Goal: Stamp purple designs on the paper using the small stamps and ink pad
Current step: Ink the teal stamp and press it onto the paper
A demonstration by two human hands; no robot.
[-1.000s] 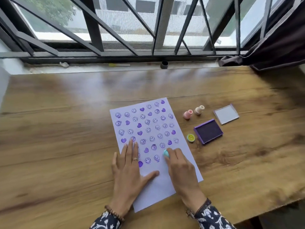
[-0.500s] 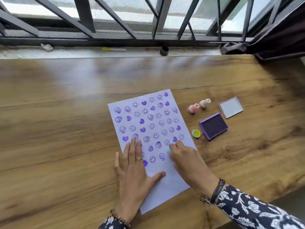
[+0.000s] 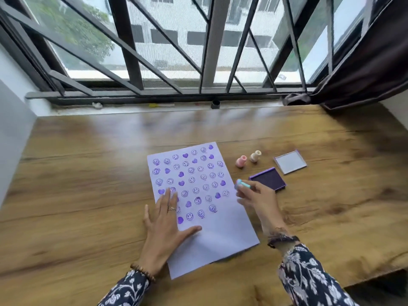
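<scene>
A pale sheet of paper (image 3: 220, 237) lies on the wooden table (image 3: 77, 184), covered with several rows of purple smiley and heart prints. My left hand (image 3: 167, 221) rests flat on its lower left part, fingers spread. My right hand (image 3: 257, 198) hovers at the paper's right edge, pinching a small turquoise stamp (image 3: 242, 184) tilted on its side above the surface. The open purple ink pad (image 3: 270, 178) sits just right of that hand. The yellow-green stamp seen earlier is hidden behind my right hand.
A pink stamp (image 3: 240, 161) and a cream stamp (image 3: 255, 156) stand beyond the paper's right edge. The ink pad's lid (image 3: 290, 161) lies further right. A barred window and sill (image 3: 154, 107) run along the far edge; a dark curtain (image 3: 364, 69) hangs at right.
My right hand has lifted the turquoise stamp off the paper and moved it right, toward the ink pad. The left hand stays flat on the sheet. The head camera has tilted upward.
</scene>
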